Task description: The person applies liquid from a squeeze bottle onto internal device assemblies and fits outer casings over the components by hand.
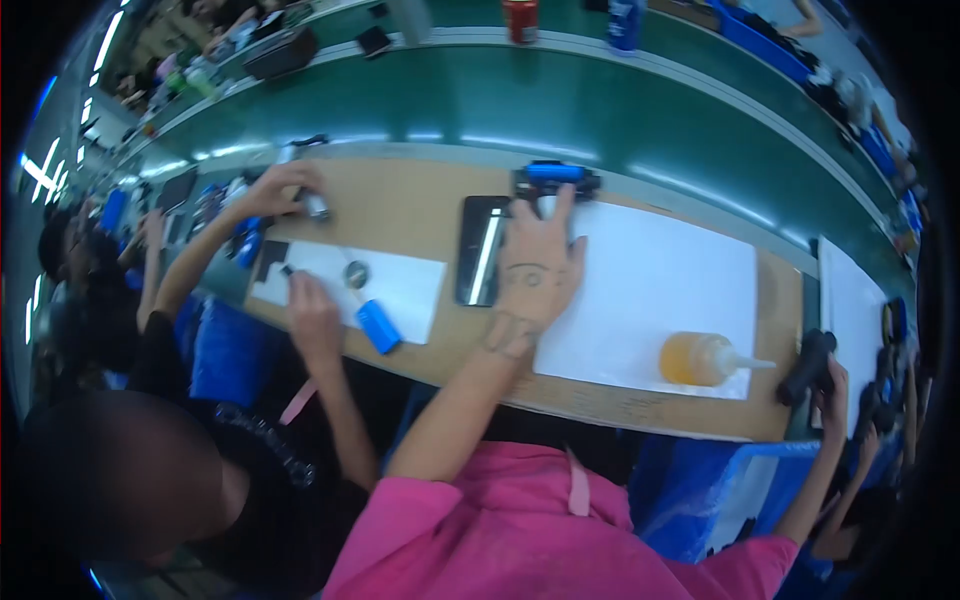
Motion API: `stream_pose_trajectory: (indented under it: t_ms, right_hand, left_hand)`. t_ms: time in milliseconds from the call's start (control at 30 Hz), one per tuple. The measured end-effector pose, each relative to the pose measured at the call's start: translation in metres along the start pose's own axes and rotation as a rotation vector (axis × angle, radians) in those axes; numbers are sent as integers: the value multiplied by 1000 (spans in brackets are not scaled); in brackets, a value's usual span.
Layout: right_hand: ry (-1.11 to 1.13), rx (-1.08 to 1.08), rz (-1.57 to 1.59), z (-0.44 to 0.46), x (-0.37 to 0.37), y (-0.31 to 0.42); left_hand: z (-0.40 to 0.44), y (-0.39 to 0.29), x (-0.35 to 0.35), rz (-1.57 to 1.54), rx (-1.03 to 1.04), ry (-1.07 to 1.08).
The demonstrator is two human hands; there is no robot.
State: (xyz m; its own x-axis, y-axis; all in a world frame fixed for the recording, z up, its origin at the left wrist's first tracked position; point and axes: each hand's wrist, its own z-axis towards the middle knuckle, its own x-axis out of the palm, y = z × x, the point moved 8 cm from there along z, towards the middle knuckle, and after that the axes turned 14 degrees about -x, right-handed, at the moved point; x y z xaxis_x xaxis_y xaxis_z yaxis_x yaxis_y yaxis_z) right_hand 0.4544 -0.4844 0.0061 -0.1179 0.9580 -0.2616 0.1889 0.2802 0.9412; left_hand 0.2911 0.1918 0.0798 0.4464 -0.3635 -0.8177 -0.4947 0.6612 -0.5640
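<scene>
A blue-and-black item (556, 176) sits at the far left corner of the large white sheet (640, 290), at the back edge of the brown tabletop (410, 190). The person's left hand (540, 262) reaches over the sheet's left edge to this item, its fingers spread apart and their tips at the item's near side; whether they press on it I cannot tell. To the right of the sheet, past its near right corner, the right hand (834, 398) is closed on a dark object (806, 368), blurred in outline.

On the sheet's near right corner a bottle of amber liquid (697, 360) lies on its side, its pale nozzle pointing right past the sheet's edge. Just left of the sheet lies a black phone (478, 250), next to the left forearm. Farther left of the sheet is a smaller white paper (415, 290), with a blue block (378, 326) at its near edge and a small round piece (357, 273) on it. A co-worker's near hand (314, 315) is over that paper, and the co-worker's far hand (285, 190) grips a grey piece (315, 205) beyond it. Well beyond the sheet, past a green surface (430, 115), stand a red can (520, 20) and a blue can (625, 25).
</scene>
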Motion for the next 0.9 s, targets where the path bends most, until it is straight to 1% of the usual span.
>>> stream_pose_trajectory:
  t_ms: [33, 67, 100, 133, 167, 200, 233, 267, 333, 400, 433, 467, 500, 533, 567, 600, 700, 733, 800, 833, 867, 900]
  right_hand:
    - [-37, -97, -85, 12, -9, -4]
    - [-63, -189, -160, 19, -14, -8]
    - [8, -253, -229, 20, -15, -6]
    - [-1, -223, -228, 23, -26, -10]
    - [-14, -192, -238, 33, -16, -8]
    - [38, -189, -222, 49, 7, -13]
    - [52, -290, -385, 49, 25, 1]
    - [51, -394, -550, 33, 46, 23]
    - [1, -595, -886, -26, 80, 71]
    - [335, -649, -563, -92, 198, 121]
    - [446, -629, -461, -118, 237, 136]
    - [527, -574, -477, -132, 267, 135]
    - [601, -594, -512, -140, 294, 140]
    - [630, -607, -600, -142, 309, 131]
    - [573, -624, -544, -144, 329, 133]
    - [524, -655, -481, -144, 349, 137]
    - [459, -682, -411, -131, 370, 131]
    - [458, -777, -474, -130, 376, 135]
    - [455, -968, -606, -132, 384, 140]
    - [451, -960, -613, -135, 382, 133]
    - [423, -793, -454, -130, 375, 120]
    - [392, -630, -297, -125, 368, 107]
  left_hand:
    - [5, 7, 7, 2, -78, 45]
    - [4, 7, 11, -36, -66, 68]
    - [6, 9, 10, -68, -59, 79]
    - [3, 7, 9, -110, -14, 77]
    - [-3, 7, 6, -159, 32, 81]
    - [-13, 8, 4, -203, 51, 67]
    - [-29, 6, 3, -259, 77, 63]
    - [-46, 9, -1, -246, 59, 60]
    - [-81, 3, -5, -313, 106, 98]
    - [-111, 10, 0, -326, 136, 172]
    - [-125, 9, 2, -335, 152, 231]
    - [-135, 7, -4, -290, 173, 260]
    - [-141, 6, -10, -241, 197, 286]
    - [-147, 2, -17, -205, 228, 282]
    - [-150, -2, -23, -164, 261, 269]
    - [-152, -6, -29, -192, 290, 283]
    - [-151, 11, -32, -415, -26, 595]
    - [-148, 20, -31, -415, -22, 597]
    - [-130, 37, -33, -501, 150, 402]
    - [-127, 41, -36, -544, 233, 311]
    - [-119, 40, -36, -551, 234, 319]
    - [-109, 37, -31, -572, 218, 382]
